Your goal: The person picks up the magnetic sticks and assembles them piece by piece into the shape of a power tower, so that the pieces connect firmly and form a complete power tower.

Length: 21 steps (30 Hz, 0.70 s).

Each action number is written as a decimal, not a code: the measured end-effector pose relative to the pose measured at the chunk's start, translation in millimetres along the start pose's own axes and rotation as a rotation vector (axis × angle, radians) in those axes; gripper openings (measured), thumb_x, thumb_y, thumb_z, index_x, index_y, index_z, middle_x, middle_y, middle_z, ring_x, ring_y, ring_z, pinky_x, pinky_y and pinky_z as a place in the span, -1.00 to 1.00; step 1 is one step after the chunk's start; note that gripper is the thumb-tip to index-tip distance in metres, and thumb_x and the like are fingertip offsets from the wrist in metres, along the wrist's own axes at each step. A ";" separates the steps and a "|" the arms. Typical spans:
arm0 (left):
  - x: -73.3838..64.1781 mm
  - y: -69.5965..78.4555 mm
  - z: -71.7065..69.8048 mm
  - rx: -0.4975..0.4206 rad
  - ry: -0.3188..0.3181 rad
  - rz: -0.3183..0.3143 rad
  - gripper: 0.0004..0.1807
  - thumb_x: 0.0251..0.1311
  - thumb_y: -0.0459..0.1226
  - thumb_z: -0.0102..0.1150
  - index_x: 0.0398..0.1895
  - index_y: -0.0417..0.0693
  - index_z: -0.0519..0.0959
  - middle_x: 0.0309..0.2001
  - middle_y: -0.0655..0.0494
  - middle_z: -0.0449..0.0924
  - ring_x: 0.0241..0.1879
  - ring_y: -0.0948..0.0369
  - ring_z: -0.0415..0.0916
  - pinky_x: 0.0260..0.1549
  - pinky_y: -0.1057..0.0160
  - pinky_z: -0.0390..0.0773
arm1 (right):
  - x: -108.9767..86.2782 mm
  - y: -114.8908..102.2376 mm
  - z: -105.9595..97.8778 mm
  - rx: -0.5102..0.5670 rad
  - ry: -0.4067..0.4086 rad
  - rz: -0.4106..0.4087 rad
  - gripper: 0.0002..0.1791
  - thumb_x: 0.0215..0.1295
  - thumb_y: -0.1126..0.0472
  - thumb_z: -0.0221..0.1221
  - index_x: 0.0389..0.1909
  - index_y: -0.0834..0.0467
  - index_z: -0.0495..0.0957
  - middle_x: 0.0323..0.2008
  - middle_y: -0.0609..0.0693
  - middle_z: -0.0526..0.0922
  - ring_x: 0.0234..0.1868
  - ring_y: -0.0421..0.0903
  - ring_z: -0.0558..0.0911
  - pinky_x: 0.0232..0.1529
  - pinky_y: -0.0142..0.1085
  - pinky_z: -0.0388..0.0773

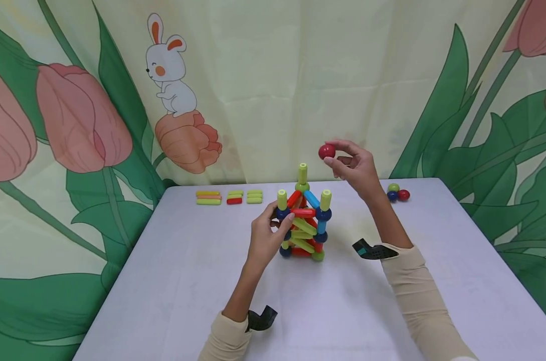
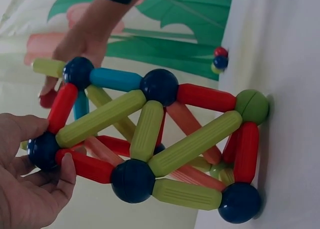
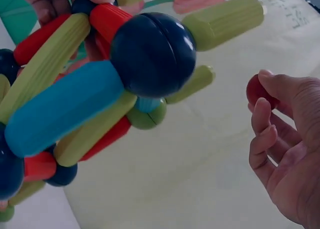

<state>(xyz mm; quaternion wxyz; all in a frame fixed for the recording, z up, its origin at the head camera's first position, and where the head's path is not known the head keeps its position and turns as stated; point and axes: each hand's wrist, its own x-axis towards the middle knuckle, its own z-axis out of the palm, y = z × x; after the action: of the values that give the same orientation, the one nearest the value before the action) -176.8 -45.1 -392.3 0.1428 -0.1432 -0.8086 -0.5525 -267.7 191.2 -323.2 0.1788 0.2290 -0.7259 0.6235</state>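
Observation:
A tower of rods and balls stands upright on the table. Three light-green rods, one of them the front right rod, point up from its top balls. My left hand grips the tower's upper left corner, thumb and fingers around a dark blue ball and the rod ends beside it. Above and to the right of the tower, my right hand pinches a red ball between thumb and fingertips. That ball is apart from the rods, as the right wrist view also shows.
At the table's back left lie small stacks of loose rods: a yellow-topped stack, one with a red rod, and a green one. Loose balls, including a red one, sit at back right. A printed curtain hangs behind.

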 end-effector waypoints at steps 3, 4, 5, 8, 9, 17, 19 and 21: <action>-1.0 -1.0 0.2 0.002 0.003 -0.007 -0.51 0.30 -0.11 0.22 0.22 -0.12 0.46 -0.05 0.03 0.66 -0.15 0.17 0.56 -0.20 0.28 0.61 | 4.0 0.6 12.0 0.016 -0.043 0.000 -0.57 0.28 0.24 0.27 0.17 0.15 0.53 0.04 -0.02 0.62 -0.37 -0.16 0.70 -0.40 -0.44 0.60; -1.5 -1.4 0.4 0.001 0.003 -0.007 -0.51 0.30 -0.12 0.21 0.22 -0.12 0.46 -0.04 0.02 0.66 -0.15 0.17 0.56 -0.20 0.27 0.61 | 4.9 1.3 15.6 0.021 -0.059 0.001 -0.57 0.28 0.24 0.27 0.17 0.16 0.52 0.05 0.00 0.61 -0.39 -0.15 0.69 -0.41 -0.43 0.60; -1.8 -1.8 0.7 -0.001 0.002 -0.007 -0.51 0.30 -0.12 0.21 0.23 -0.12 0.46 -0.04 0.02 0.66 -0.15 0.17 0.56 -0.20 0.26 0.62 | 5.8 2.3 18.9 0.023 -0.075 -0.001 -0.57 0.28 0.24 0.27 0.17 0.16 0.52 0.05 0.02 0.61 -0.42 -0.14 0.67 -0.42 -0.43 0.59; -2.1 -3.2 1.9 -0.012 -0.003 -0.003 -0.51 0.30 -0.12 0.22 0.22 -0.12 0.46 -0.04 0.01 0.66 -0.13 0.15 0.58 -0.18 0.19 0.64 | 6.5 4.3 26.6 0.020 -0.115 -0.008 -0.56 0.28 0.24 0.27 0.18 0.17 0.52 0.07 0.06 0.60 -0.49 -0.12 0.62 -0.44 -0.42 0.58; -1.9 -3.6 2.3 -0.014 -0.007 -0.001 -0.51 0.30 -0.12 0.22 0.22 -0.12 0.46 -0.04 0.01 0.66 -0.13 0.14 0.58 -0.17 0.17 0.65 | 6.4 4.8 28.5 0.023 -0.125 -0.012 -0.56 0.28 0.25 0.27 0.18 0.18 0.52 0.07 0.07 0.60 -0.52 -0.12 0.60 -0.45 -0.42 0.57; 0.3 -3.3 2.2 -0.010 -0.027 0.002 -0.51 0.30 -0.10 0.21 0.22 -0.10 0.46 -0.05 0.03 0.65 -0.12 0.17 0.57 -0.18 0.26 0.63 | 5.5 5.0 32.6 0.025 -0.140 -0.023 -0.55 0.30 0.25 0.25 0.20 0.17 0.51 0.07 0.09 0.60 -0.53 -0.12 0.59 -0.46 -0.43 0.56; 1.0 -2.7 0.5 -0.007 -0.025 0.002 -0.51 0.31 -0.10 0.21 0.22 -0.11 0.46 -0.05 0.03 0.65 -0.13 0.17 0.57 -0.18 0.26 0.63 | 6.8 3.1 33.9 0.010 -0.146 -0.023 -0.55 0.30 0.27 0.24 0.22 0.17 0.50 0.08 0.13 0.58 -0.53 -0.13 0.59 -0.45 -0.42 0.57; 1.6 -2.1 -1.4 -0.004 -0.022 0.002 -0.52 0.30 -0.11 0.21 0.22 -0.12 0.46 -0.04 0.03 0.65 -0.13 0.17 0.57 -0.19 0.24 0.63 | 8.8 2.1 34.9 -0.006 -0.158 -0.026 -0.54 0.31 0.28 0.23 0.23 0.16 0.49 0.09 0.16 0.56 -0.54 -0.13 0.58 -0.44 -0.42 0.57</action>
<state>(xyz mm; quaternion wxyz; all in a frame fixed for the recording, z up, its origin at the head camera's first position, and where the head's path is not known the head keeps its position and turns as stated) -179.0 -47.0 -393.0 0.1343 -0.1504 -0.8089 -0.5523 -275.3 156.1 -325.6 0.1299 0.2864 -0.7365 0.5988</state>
